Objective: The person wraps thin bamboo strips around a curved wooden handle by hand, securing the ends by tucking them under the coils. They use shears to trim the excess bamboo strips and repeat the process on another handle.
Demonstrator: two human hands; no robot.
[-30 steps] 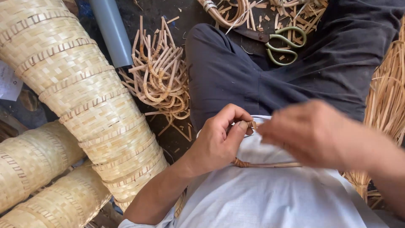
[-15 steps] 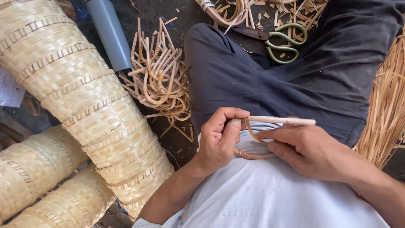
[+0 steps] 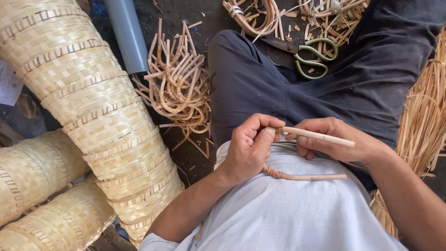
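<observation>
We're mid-bend on a rattan cane (image 3: 320,136) over our lap: left hand (image 3: 248,148) fingers clamped on the curved end, right hand (image 3: 332,139) fingers closed round the straight part. Next move likely needs a firm pinch and slow twist. Cane smooth, pale, round; lower leg wrapped. Woven baskets (image 3: 93,116) left, scissors (image 3: 311,56) ahead

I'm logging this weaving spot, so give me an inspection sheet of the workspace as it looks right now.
Surface: dark floor, littered with cane scraps.
Job's things: bent cane, one end wrapped, other end across the lap.
Clutter: cane pile; scissors; straw bundle.
Hands: left hand pinches the cane; right hand grips its upper end.
Cables: nothing seen.
Surroundings: stacked woven baskets; grey pipe.
</observation>
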